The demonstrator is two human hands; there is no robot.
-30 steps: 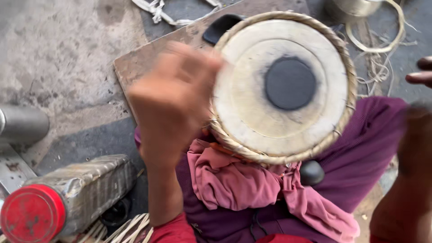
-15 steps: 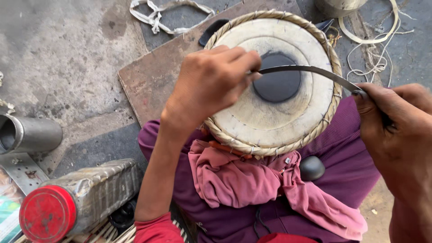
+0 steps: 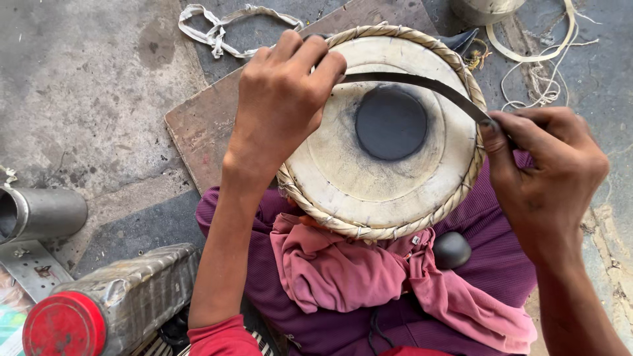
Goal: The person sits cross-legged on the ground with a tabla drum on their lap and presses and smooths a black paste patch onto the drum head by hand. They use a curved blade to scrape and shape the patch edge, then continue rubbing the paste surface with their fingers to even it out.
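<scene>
My left hand [image 3: 280, 109] pinches one end of a thin dark metal strip [image 3: 412, 82]; my right hand [image 3: 544, 175] grips the other end at the rim. The strip is bowed across the pale head of a drum [image 3: 382, 184], just above its black centre patch [image 3: 390, 124]. The drum rests in my lap on a pink cloth [image 3: 330, 273]. A red-capped bottle [image 3: 99, 310] lies lower left.

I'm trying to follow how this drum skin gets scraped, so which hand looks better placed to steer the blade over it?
Probably the left hand: it pinches the curved metal blade over the drum skin, while the right hand holds the other end beyond the woven rim.
</scene>
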